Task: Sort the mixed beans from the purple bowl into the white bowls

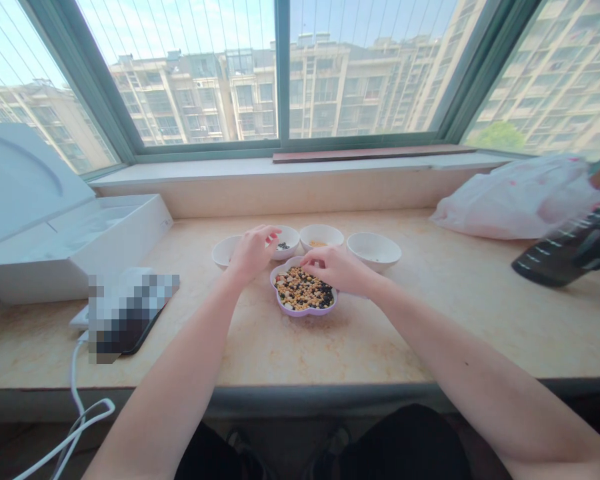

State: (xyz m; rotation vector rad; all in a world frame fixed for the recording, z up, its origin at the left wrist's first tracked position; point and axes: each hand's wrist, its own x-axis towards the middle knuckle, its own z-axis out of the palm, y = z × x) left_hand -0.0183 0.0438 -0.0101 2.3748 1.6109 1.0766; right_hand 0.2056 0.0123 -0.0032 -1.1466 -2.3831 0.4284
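A lilac flower-shaped dish [307, 312] holds a mix of yellow, black and pale beans [303, 288]. My right hand [337, 270] is over its upper right part, with thumb and fingertips drawn together at the beans; whatever is between them is too small to see. My left hand [254, 250] hovers at a white bowl [291, 239] with a few black beans in it, its bent fingers slightly apart and no bean visible in them. Behind that hand, another white bowl [223, 252] is partly covered. To the right stand a white bowl with yellow beans [321, 233] and a further white bowl [375, 250].
At the left are an open white box [115, 233], a phone-like dark object [145, 327], partly pixelated, and a white cable [75, 373]. A plastic bag [520, 200] and a dark bottle [565, 247] lie at the right. The window ledge [205, 170] bounds the counter behind.
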